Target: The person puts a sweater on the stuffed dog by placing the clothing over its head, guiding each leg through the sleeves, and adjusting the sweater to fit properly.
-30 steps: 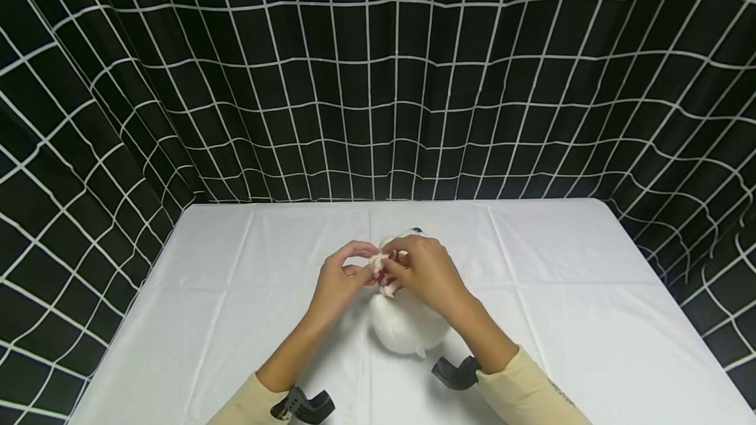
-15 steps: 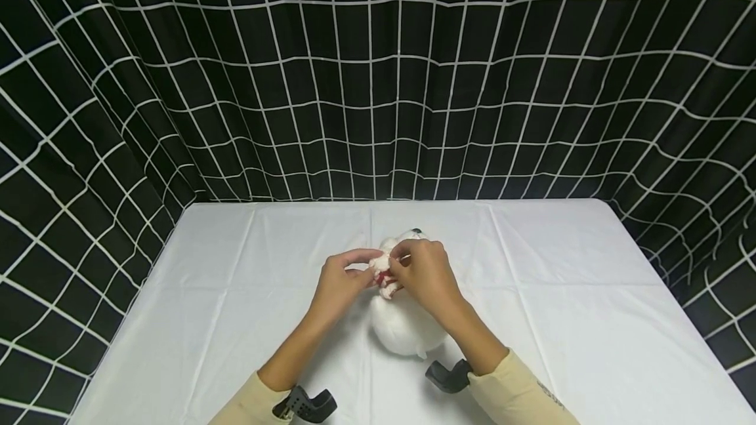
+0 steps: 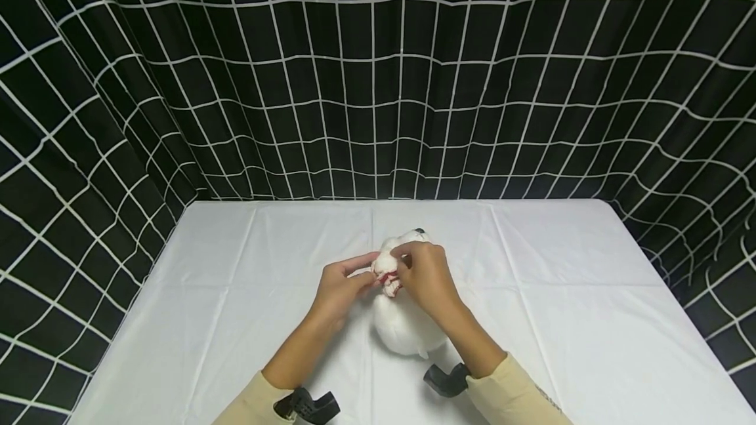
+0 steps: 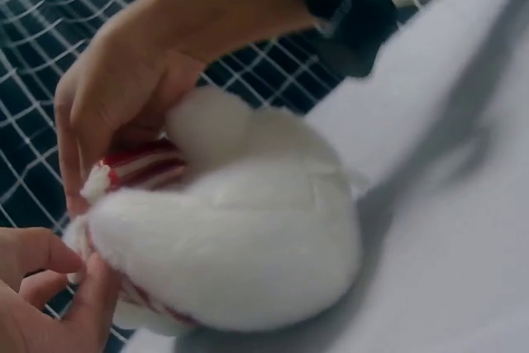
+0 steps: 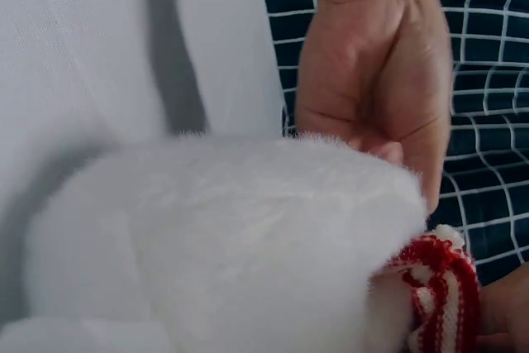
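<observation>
The left hand (image 3: pixel 339 288) and right hand (image 3: pixel 430 275) pinch at a scarf (image 5: pixel 450 303) at the neck of a plush toy (image 3: pixel 407 326), which lies on the table (image 3: pixel 283 241). An uneven pull could roll its rounded body, and a loose pinch could let the knit slip. The toy looks white, fluffy and plump, dark-nosed; the scarf, red-and-white striped and bunched.
</observation>
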`<state>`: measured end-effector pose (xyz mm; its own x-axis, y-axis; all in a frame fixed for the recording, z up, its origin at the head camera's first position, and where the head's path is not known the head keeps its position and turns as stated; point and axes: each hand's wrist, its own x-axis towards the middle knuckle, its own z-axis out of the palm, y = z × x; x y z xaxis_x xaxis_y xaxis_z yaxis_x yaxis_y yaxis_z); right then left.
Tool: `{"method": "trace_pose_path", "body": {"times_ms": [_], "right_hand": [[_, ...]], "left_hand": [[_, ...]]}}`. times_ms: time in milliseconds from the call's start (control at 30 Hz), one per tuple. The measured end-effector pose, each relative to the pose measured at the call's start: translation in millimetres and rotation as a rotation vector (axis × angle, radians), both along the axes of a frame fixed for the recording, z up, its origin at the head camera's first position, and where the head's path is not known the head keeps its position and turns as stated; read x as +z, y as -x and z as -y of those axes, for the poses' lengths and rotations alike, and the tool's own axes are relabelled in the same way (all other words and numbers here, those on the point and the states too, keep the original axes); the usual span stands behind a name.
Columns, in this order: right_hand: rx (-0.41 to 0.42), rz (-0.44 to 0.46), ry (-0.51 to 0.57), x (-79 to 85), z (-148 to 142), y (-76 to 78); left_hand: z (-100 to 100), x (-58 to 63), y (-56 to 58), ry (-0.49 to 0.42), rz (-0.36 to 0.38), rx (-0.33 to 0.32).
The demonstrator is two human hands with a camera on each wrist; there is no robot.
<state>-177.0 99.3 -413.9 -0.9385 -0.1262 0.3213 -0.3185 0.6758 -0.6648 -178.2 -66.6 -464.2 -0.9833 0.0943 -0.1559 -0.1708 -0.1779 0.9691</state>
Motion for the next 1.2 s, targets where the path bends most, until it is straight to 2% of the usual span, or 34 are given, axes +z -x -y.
{"method": "trace_pose_path", "body": {"times_ms": [133, 200, 367, 467, 567, 733, 833, 967, 1100, 1200], "right_hand": [[-0.016, 0.045, 0.078, -5.2, -4, 1.4], [-0.024, 0.076, 0.103, -7.2, -5, 2.3], [-0.011, 0.086, 0.028, -9.2, -8, 2.9], [0.007, 0.076, -0.004, -8.0, -9, 2.5], [0.003, 0.091, 0.03, -6.1, -11, 2.4], [0.032, 0.134, 0.094, -4.7, -12, 0.4], [0.074, 0.151, 0.103, -3.7, -14, -2.0], [0.098, 0.166, 0.123, -1.3, -15, -4.9], [0.095, 0.113, 0.119, -2.9, -12, -6.9], [0.093, 0.045, 0.086, -3.6, -13, -10.4]], "left_hand": [[-3, -7.9, 0.0, -0.265, 0.107, 0.0], [-5, -10.3, -0.9, -0.337, 0.141, -0.001], [-8, -10.7, -5.1, -0.382, 0.193, -0.038], [-8, -10.3, -6.3, -0.378, 0.193, -0.065], [-7, -11.9, -5.1, -0.337, 0.153, -0.064], [-4, -15.8, -4.4, -0.127, 0.061, -0.032], [-3, -16.0, -6.3, -0.002, 0.029, -0.056], [-2, -14.9, -8.8, 0.111, -0.026, -0.082], [0, -12.8, -8.4, 0.201, -0.095, -0.069], [2, -9.2, -10.9, 0.252, -0.193, -0.065]]}}
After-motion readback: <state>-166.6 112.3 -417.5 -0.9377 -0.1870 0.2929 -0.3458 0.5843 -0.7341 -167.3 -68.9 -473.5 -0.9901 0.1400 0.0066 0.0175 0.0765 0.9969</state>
